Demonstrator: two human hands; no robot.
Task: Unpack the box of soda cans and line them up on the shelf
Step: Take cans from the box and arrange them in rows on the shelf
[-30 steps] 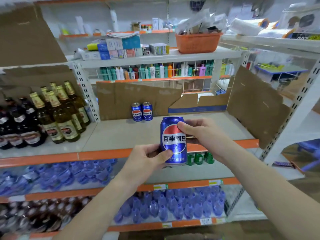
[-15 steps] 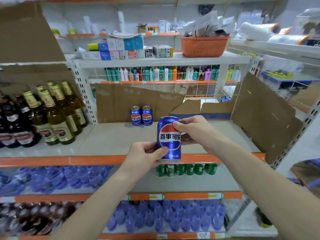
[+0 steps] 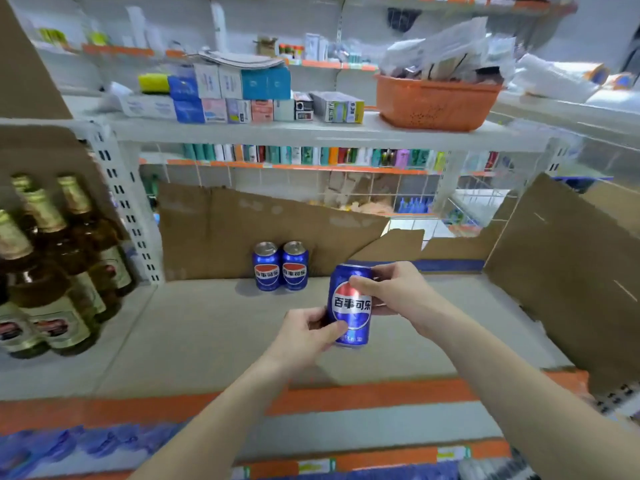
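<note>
Both hands are grasping one blue soda can (image 3: 350, 306) upright above shelf (image 3: 214, 327): left hand (image 3: 306, 332) is pinching lower part, right hand (image 3: 394, 294) is gripping upper part. Two cans (image 3: 280, 266) are standing touching beyond hands, against cardboard (image 3: 221, 233). Beer bottles (image 3: 59, 268) are standing far left of left hand.

A shop aisle here, white metal shelving (image 3: 131, 209) with perforated uprights and orange price strips (image 3: 346, 398) along the front edges. Brown glass bottles (image 3: 59, 271) with gold foil tops crowd the left bay. Torn cardboard sheets (image 3: 263, 233) lean against the far wire back, and another cardboard panel (image 3: 571, 268) closes off the right side. Up on the next level, small boxed goods (image 3: 239, 95) are stacked beside an orange plastic basket (image 3: 433, 105) stuffed with packets. Farther back, a row of colourful tubes (image 3: 311, 155) lines another aisle's shelf. Even, bright lighting throughout; pale walls behind.
</note>
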